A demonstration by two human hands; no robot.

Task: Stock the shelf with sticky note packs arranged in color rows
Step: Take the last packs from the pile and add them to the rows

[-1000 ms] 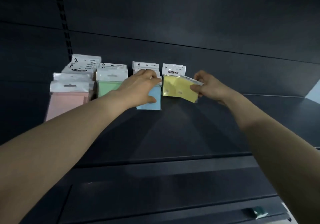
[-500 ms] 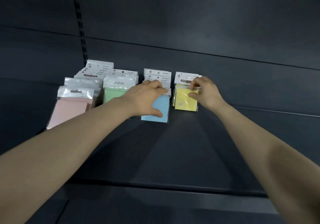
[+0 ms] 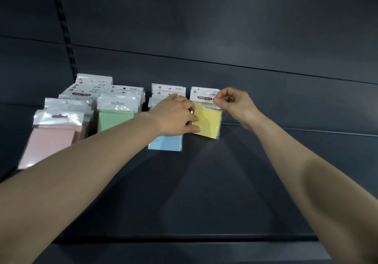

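Four rows of sticky note packs stand at the back left of a dark shelf (image 3: 225, 182): pink packs (image 3: 51, 141), green packs (image 3: 114, 118), blue packs (image 3: 165, 143) and yellow packs (image 3: 208, 122). My left hand (image 3: 176, 116) lies over the front blue pack, and its fingertips touch the left edge of the front yellow pack. My right hand (image 3: 235, 104) pinches the top right corner of that yellow pack's clear wrapper. A second yellow pack with a "STICKY NOTE" header card (image 3: 202, 95) stands behind it.
A dark back panel (image 3: 225, 28) rises behind the rows. A slotted upright rail (image 3: 65, 28) runs up at the left. The shelf's front lip (image 3: 184, 241) crosses the lower part of the view. Bare shelf stretches right of the yellow row.
The yellow pack went from tilted in my right hand to standing in its row. My right hand shifted to its top corner. My left hand slid right, reaching the yellow pack's edge.
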